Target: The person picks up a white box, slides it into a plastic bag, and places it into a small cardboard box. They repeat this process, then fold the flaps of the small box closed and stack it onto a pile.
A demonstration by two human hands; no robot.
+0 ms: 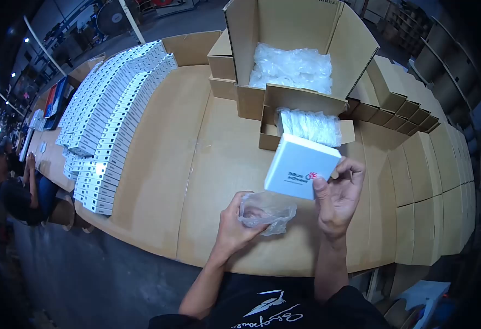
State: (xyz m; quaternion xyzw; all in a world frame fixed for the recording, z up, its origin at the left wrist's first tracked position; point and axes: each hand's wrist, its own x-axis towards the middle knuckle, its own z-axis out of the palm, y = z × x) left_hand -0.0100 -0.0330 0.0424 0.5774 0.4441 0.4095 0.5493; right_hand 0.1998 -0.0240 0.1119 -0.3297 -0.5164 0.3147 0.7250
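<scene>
On my feed, the right hand (340,200) pinches a white box (300,164) by its corner above the bench (161,159), partly blocking my view of the small carton (269,134). The left hand (236,226) grips a clear bag (270,213) near the front edge. Clear plastic packs (309,125) fill the small carton; behind, toward the far edge, a large carton (242,49) holds crumpled plastic (291,67). White box stacks (109,126) line the left edge, brown cartons (424,164) the right.

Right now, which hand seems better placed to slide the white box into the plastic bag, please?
Probably the right hand: it grips the white box, while the left hand holds the plastic bag.
</scene>
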